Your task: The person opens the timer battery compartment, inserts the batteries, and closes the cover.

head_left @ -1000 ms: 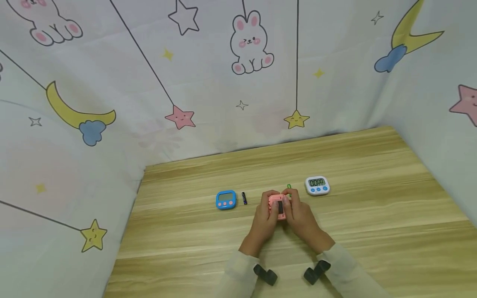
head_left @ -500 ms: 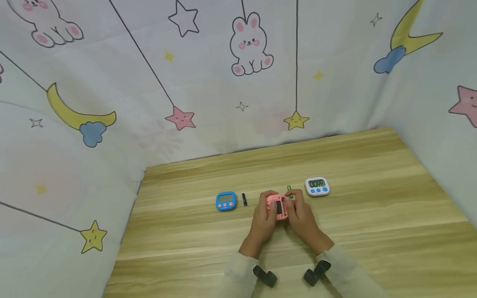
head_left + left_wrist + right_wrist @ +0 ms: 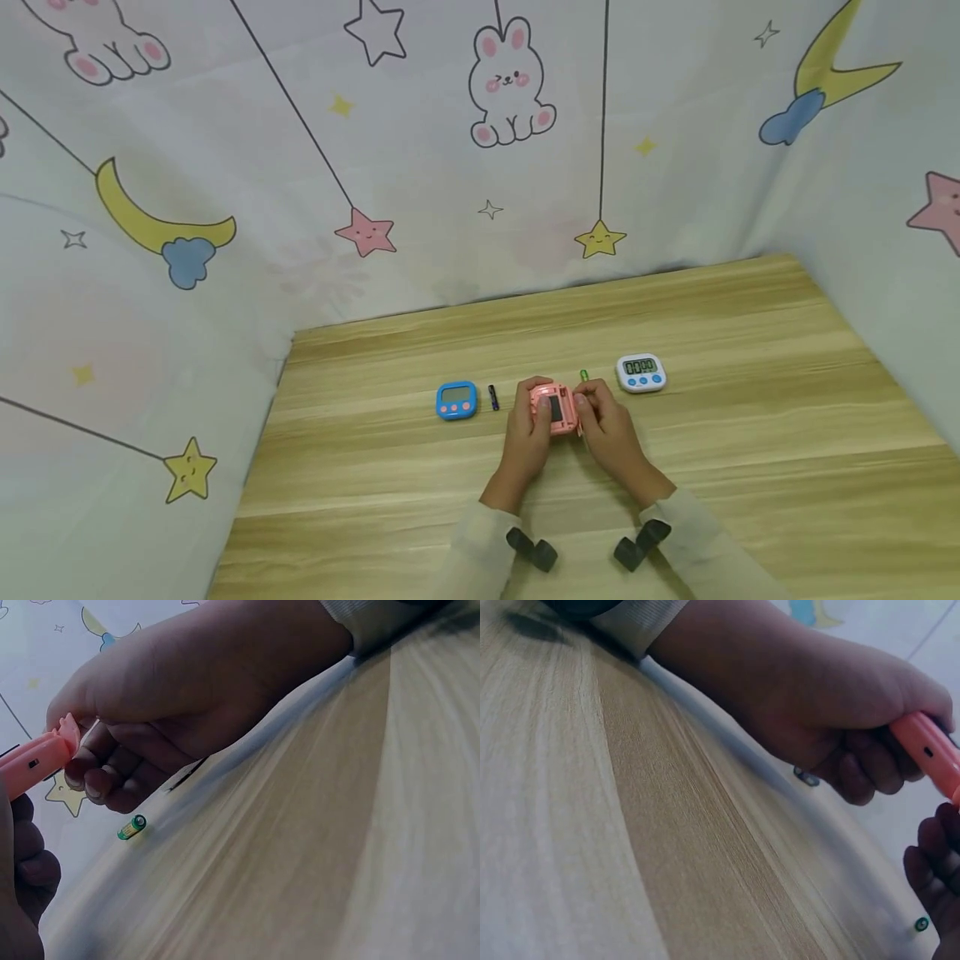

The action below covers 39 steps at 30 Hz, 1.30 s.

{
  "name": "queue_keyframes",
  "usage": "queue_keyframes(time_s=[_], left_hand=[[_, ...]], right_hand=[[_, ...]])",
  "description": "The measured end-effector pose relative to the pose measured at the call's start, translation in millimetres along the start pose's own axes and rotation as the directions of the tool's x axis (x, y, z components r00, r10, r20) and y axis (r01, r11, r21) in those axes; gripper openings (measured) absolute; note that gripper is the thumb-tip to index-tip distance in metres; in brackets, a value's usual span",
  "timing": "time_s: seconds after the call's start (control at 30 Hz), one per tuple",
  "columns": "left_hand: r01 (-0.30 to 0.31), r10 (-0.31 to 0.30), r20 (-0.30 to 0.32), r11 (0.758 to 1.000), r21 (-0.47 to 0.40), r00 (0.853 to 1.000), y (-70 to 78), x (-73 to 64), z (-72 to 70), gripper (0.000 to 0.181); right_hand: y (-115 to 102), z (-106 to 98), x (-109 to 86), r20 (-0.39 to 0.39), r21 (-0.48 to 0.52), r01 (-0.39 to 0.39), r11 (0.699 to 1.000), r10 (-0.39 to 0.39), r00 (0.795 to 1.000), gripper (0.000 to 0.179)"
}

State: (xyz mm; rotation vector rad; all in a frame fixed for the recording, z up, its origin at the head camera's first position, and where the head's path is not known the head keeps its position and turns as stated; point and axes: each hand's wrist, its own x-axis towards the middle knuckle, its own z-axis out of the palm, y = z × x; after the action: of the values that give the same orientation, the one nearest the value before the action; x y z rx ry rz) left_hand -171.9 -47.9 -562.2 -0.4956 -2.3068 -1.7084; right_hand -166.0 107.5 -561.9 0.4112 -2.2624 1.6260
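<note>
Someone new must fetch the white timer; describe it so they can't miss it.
On the wooden table, look right of the green battery. There lies the white timer, with three blue buttons and digits showing; the blue timer has pink buttons and a blank screen.

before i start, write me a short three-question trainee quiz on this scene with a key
1. True or false: the left hand holds the pink rounded plastic timer.
2. What digits does the white rounded plastic timer display?
3. What lies nearest the blue rounded plastic timer? A) white timer B) slim dark cylinder C) green cylindrical battery

Key: 1. True 2. All zeros 3. B
</note>
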Motion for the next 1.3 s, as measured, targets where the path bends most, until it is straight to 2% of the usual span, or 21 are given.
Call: queue_keyframes(time_s=[0.1,0.2,0.33,0.43,0.53,0.63,0.77,0.9,1.03,1.1,1.17,1.3], left_hand=[[0.015,-0.016,-0.007,1.000,-0.008,1.000,1.6,0.5,-0.1,0.028],[0.025,-0.026,-0.037,0.999,-0.037,0.999,18.0,0.9,-4.6,0.026],[0.063,-0.078,-0.113,0.990,-0.125,0.991,36.2,2.5,-12.2,0.026],[0.089,-0.119,-0.165,0.979,-0.184,0.979,33.8,4.0,-14.5,0.028],[0.076,-0.117,-0.198,0.976,-0.205,0.973,33.2,4.7,-16.1,0.027],[0.071,-0.116,-0.205,0.974,-0.215,0.972,33.5,4.6,-17.0,0.027],[0.071,-0.119,-0.202,0.970,-0.233,0.972,34.0,4.7,-17.2,0.027],[0.065,-0.115,-0.212,0.971,-0.231,0.970,34.0,5.2,-17.2,0.026],[0.066,-0.116,-0.209,0.970,-0.232,0.971,33.4,5.6,-17.1,0.027],[0.071,-0.121,-0.206,0.970,-0.234,0.971,32.9,5.6,-16.9,0.027],[0.073,-0.123,-0.208,0.969,-0.234,0.970,32.9,5.4,-16.9,0.027],[0.069,-0.120,-0.215,0.970,-0.232,0.969,33.9,5.2,-16.9,0.026]], right_hand=[[-2,0,0.6,-0.001,0.025,-0.006,1.000,0.007,1.000,0.007],[-7,0,1.4,0.001,0.054,-0.006,0.999,0.006,1.000,0.007],[-6,2,1.0,0.032,0.070,-0.007,0.998,0.005,0.999,0.008],[2,4,-0.3,0.091,0.033,0.003,0.999,-0.006,0.996,0.010],[3,5,-1.5,0.164,-0.038,0.037,0.999,-0.030,0.986,0.012],[4,6,-2.7,0.217,-0.103,0.080,0.991,-0.056,0.975,0.014],[5,6,-3.3,0.237,-0.145,0.098,0.985,-0.061,0.970,0.019],[5,5,-3.2,0.252,-0.111,0.038,0.993,-0.008,0.968,0.025],[5,2,-3.0,0.293,-0.014,-0.078,0.997,0.079,0.953,0.029],[5,2,-3.1,0.305,0.019,-0.110,0.994,0.099,0.947,0.029],[5,2,-3.1,0.304,0.016,-0.106,0.994,0.096,0.948,0.028],[5,4,-3.1,0.270,-0.065,-0.015,0.998,0.032,0.962,0.025]])
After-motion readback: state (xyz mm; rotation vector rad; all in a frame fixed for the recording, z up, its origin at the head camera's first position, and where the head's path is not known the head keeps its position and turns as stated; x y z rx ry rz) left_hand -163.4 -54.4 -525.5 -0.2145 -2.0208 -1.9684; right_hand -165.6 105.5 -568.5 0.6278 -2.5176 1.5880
